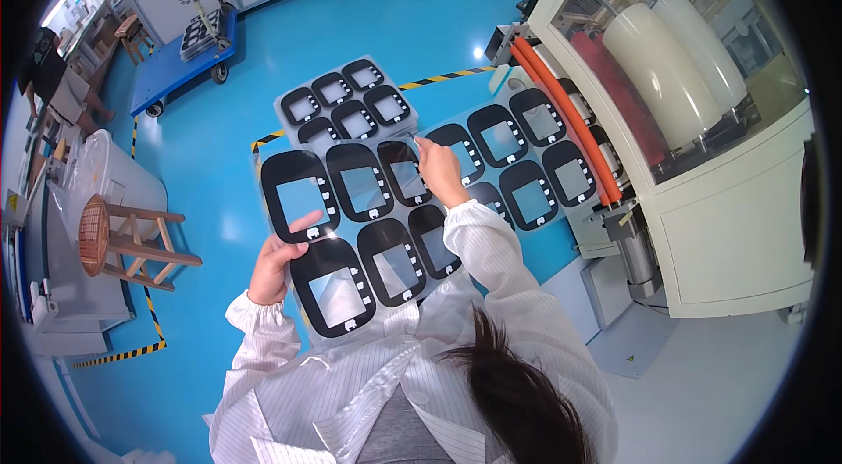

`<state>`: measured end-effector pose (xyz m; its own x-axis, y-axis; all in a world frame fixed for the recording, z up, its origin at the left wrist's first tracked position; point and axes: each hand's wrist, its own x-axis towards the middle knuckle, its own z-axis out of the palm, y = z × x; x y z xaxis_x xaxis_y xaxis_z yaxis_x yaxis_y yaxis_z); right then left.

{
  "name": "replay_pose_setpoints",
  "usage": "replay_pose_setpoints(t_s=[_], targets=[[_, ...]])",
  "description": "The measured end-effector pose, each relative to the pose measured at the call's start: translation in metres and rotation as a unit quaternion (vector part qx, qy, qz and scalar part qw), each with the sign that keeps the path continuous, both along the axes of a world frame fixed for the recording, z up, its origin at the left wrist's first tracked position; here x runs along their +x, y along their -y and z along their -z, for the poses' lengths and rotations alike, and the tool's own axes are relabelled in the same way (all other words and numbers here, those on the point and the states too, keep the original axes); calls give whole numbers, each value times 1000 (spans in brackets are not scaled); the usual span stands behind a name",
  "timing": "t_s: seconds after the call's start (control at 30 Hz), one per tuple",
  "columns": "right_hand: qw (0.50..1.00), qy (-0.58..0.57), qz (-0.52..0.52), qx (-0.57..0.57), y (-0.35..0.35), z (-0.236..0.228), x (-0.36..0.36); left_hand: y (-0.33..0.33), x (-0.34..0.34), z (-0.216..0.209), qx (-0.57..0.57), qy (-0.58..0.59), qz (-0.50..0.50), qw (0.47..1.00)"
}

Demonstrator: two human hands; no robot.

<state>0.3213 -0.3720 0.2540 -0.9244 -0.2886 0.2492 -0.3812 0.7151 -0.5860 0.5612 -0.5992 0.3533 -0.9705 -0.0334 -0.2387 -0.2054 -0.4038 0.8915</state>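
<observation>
A clear plastic sheet [349,232] printed with several black rounded frames is held up in front of me, slightly tilted. My left hand [275,264] grips its left edge, thumb on top and fingers showing through the film from beneath. At its far right corner, my right hand [441,173] is closed in a pinch on the film. A second printed clear sheet [509,159] extends from beside my right hand to the orange roller [566,117] of a machine. Whether the two sheets are joined is hidden behind my right hand and sleeve.
Beyond the held sheet lies a stack of similar sheets [345,103]. The cream machine [728,227] with large white rolls stands right. At left are a wooden stool [140,240], a white bin [140,179] and a blue trolley [180,78]. A person [61,82] stands far left.
</observation>
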Motion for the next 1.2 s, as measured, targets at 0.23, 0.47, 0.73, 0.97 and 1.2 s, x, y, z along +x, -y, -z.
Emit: replay_pose_setpoints(t_s=[0.23, 0.47, 0.73, 0.97, 1.2], targets=[[999, 34, -23, 28, 23, -14, 44, 34, 38, -9, 39, 0, -1, 999], [997, 38, -59, 8, -13, -30, 115, 51, 62, -5, 47, -10, -61, 997], [962, 251, -61, -86, -160, -26, 210, 57, 72, -11, 33, -14, -106, 994], [814, 436, 32, -383, -176, -2, 174, 69, 104, -8, -8, -56, -170, 984], [759, 433, -158, -460, -164, -62, 171, 11, 68, 27, 54, -50, -144, 987]])
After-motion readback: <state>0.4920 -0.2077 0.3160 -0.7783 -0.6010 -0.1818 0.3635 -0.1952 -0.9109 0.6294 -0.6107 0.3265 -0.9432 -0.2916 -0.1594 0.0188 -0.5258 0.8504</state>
